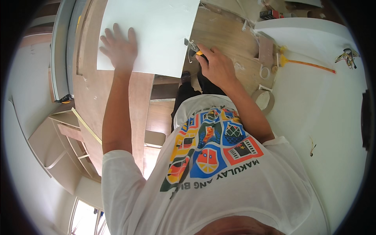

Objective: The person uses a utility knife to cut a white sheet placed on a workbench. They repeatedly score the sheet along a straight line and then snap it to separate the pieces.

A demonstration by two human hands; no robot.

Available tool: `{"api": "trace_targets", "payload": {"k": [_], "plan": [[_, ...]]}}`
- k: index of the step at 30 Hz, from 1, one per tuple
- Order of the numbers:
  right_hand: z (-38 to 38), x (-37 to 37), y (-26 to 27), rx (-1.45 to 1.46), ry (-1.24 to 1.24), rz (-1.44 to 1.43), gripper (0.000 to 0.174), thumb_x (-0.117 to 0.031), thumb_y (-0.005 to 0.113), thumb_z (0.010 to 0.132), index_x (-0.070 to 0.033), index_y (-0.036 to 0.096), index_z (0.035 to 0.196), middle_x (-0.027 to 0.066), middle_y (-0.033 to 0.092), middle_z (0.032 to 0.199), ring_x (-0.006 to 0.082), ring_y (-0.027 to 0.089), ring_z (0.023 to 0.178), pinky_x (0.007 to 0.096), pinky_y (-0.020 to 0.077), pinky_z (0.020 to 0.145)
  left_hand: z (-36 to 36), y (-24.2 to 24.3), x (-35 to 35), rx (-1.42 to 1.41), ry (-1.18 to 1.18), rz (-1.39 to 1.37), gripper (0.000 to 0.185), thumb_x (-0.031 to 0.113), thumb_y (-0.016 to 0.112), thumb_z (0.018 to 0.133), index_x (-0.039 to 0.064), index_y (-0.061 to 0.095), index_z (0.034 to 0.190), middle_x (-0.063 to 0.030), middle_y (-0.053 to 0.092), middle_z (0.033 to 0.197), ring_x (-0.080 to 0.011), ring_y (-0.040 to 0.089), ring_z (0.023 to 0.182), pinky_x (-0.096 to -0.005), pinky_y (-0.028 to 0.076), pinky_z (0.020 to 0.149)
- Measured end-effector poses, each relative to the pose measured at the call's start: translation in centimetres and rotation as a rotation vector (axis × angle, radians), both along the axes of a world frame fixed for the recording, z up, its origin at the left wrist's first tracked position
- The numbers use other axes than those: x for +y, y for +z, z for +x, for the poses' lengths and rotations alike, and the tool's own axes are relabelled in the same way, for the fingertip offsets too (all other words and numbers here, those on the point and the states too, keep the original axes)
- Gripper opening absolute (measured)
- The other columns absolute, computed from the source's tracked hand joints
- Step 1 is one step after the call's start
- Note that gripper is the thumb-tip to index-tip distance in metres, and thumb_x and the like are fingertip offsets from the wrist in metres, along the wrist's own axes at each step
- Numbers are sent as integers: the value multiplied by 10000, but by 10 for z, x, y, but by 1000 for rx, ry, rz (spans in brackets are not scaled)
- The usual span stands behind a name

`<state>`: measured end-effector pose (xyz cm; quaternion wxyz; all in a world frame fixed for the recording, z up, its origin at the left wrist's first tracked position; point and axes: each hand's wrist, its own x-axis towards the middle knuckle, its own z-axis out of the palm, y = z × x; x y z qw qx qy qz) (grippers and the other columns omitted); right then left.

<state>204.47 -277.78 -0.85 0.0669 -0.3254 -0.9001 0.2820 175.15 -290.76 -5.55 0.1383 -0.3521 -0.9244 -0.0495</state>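
A white sheet (158, 32) lies over a plywood board (94, 88) and juts past the board's right edge. My left hand (122, 50) rests flat on the sheet near its lower left corner, fingers spread, holding nothing. At the sheet's right edge my right hand (217, 66) is closed around a tool with a yellow and black handle (200, 53); its metal head touches the edge. A pale thin strip or curl hangs by that head. The exact kind of tool is hard to tell.
A roll of tape (267, 101) and a white ring (264, 72) lie right of my right arm. Farther right, an orange tube (311, 65) and bundled wires (348, 58) come from a white wall panel. Metal profiles (63, 53) stand at left. Scraps litter the wooden floor (223, 32).
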Motion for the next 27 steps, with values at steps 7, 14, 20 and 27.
{"api": "trace_targets", "payload": {"k": [7, 14, 20, 27], "plan": [[-2, 3, -1, -12, -4, 3, 365, -295, 655, 967, -148, 657, 1300, 155, 621, 865, 369, 661, 718, 456, 540, 628, 1, -1, -1, 0, -1, -17, 672, 541, 465, 1009, 66, 458, 1485, -225, 423, 1492, -475, 365, 1369, -623, 331, 1042], [-23, 18, -6, -1, -1, 61, 345, -309, 645, 972, -141, 667, 1273, 159, 637, 884, 373, 668, 748, 469, 538, 639, 0, -5, -1, 23, -11, -43, 682, 542, 473, 1005, 63, 457, 1490, -222, 419, 1508, -472, 369, 1373, -635, 332, 1045], [-10, 9, -6, 7, -36, 13, 363, -311, 643, 970, -140, 658, 1290, 155, 651, 904, 363, 679, 756, 456, 549, 650, 4, 5, -3, -68, -2, -30, 678, 535, 483, 1000, 59, 459, 1481, -224, 416, 1509, -478, 360, 1379, -634, 327, 1056], [-33, 29, -7, -35, -21, 49, 412, -338, 656, 962, -119, 663, 1312, 158, 655, 924, 360, 679, 782, 468, 553, 687, 1, -2, -3, 26, -17, -44, 695, 557, 455, 1002, 57, 453, 1486, -222, 415, 1511, -465, 379, 1356, -620, 346, 1032]]}}
